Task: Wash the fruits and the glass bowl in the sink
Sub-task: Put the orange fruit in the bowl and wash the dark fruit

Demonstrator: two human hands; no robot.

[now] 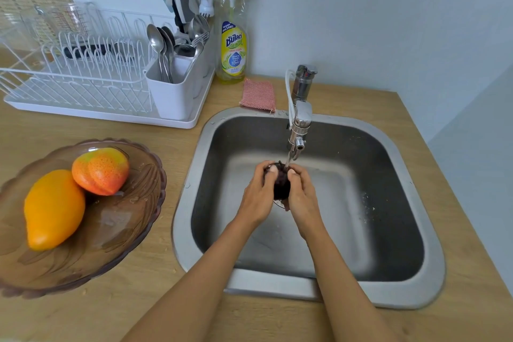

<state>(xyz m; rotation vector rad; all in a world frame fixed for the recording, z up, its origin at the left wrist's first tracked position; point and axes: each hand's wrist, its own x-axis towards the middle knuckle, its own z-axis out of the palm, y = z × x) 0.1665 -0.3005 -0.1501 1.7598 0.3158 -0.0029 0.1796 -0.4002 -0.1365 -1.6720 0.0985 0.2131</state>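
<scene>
Both hands met over the middle of the square stainless-steel sink (410, 183), pressed from either side around a small, dark purple, roundish fruit (281, 184) held right under the spout of the chrome tap (301, 122). The left hand (258, 197) cupped its left flank with the thumb laid across the top; the right hand (301, 197) clasped the other flank, thumb up beside the stream. Whether water ran hard or thin I could not tell; only a narrow streak showed at the spout.

What the next move seemed to hang on was where the rest of the work lay. The wide, scalloped, smoky-brown glass bowl (133, 233) stood on the wooden counter at about nine o'clock from the hands, well apart from the sink rim. In it lay a long orange-yellow mango (54, 208), its long axis running from roughly one o'clock to seven, and touching it at its upper end a plumper red-orange fruit with a green blush (101, 171).

The left hand was plainly the nearer to that bowl, so I judged the reach would fall to it, while the right kept the dark fruit or set it down.
</scene>
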